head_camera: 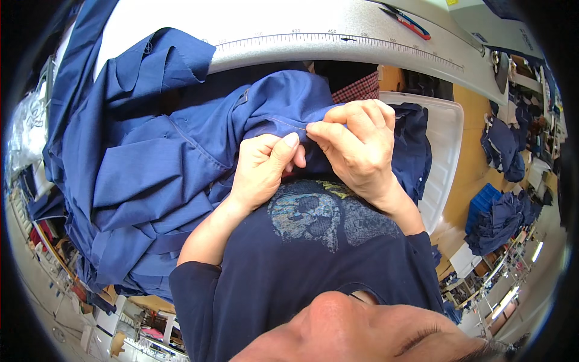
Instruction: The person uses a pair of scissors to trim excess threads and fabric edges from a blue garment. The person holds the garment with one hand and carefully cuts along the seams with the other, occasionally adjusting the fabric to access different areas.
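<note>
Blue fabric pieces with stitched seams [194,149] lie heaped in front of me and to the left. Near the centre, my left hand [267,167] grips a fold of this blue cloth, thumb on top beside a stitched line. My right hand [357,135] pinches the same seam between thumb and forefinger, just right of the left thumb. Whether a thread is between those fingertips is too small to tell. Part of the cloth under both hands is hidden. Thread snips with red and blue handles [409,25] rest on the white table beyond, away from both hands.
The white sewing table [280,54] has a printed ruler along its near edge. A white plastic bin [445,135] holding dark blue garments stands at my right. Farther right are a blue crate [481,203] and piles of dark cloth. Red checked fabric [357,88] shows beneath the table edge.
</note>
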The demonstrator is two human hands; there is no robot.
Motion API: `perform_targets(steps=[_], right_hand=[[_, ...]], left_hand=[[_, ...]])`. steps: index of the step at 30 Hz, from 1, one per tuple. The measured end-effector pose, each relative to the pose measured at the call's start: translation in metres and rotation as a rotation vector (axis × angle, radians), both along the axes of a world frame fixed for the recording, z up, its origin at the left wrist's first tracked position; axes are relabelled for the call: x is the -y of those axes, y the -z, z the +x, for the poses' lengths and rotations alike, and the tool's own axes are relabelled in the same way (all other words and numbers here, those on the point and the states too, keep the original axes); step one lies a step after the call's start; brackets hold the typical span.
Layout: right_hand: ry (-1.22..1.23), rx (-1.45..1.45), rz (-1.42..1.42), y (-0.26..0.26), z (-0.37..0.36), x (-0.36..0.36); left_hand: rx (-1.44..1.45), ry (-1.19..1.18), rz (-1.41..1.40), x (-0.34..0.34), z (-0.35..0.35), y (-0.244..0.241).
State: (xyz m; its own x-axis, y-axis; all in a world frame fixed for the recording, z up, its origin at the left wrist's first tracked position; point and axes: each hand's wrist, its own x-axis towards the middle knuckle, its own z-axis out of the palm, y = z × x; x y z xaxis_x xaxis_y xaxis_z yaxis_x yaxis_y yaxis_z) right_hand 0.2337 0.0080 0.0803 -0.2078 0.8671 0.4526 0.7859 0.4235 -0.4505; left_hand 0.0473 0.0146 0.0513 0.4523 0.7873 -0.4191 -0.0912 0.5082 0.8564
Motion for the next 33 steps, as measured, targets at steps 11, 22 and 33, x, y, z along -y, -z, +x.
perform_targets(steps=[11,22,33], right_hand=[[0.044,-0.138,-0.091,0.0,0.0,-0.01],[0.417,0.104,0.105,0.006,0.086,-0.052],[0.526,0.318,-0.234,0.036,0.175,-0.122]], left_hand=[[-0.018,0.017,0.006,-0.001,0.0,-0.004],[-0.099,-0.009,0.004,0.0,0.004,0.0],[0.019,-0.154,0.024,-0.002,0.005,0.0]])
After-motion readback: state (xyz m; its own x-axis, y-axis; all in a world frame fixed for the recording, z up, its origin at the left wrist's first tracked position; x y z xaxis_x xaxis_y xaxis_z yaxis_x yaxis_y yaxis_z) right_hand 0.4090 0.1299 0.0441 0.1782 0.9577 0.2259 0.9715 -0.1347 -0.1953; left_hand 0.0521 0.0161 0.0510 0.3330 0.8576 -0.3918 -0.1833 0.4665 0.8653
